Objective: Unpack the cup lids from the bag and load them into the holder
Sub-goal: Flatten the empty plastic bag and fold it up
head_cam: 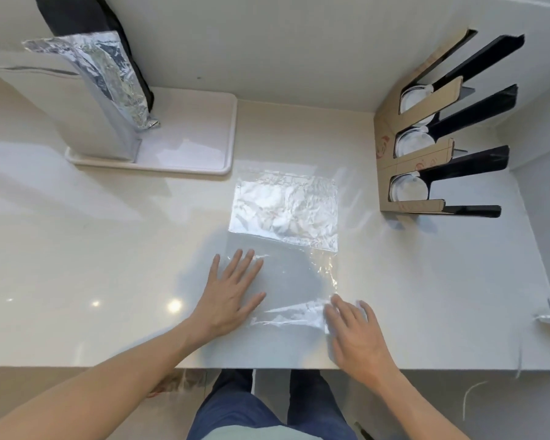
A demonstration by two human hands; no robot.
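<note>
- Left hand [232, 295], grip spread flat, presses the clear bag [286, 249] onto the surface [108, 265].
- Right hand [354, 336], grip spread, rests on the bag's near right corner.
- Holder [416, 147] far right carries lids [408, 188].

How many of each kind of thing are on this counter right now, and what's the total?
Clear plastic bag, lying flat: 1
Cardboard lid holder: 1
Lid stacks in the holder: 3
White tray: 1
Foil-wrapped stand: 1
Total: 7
</note>
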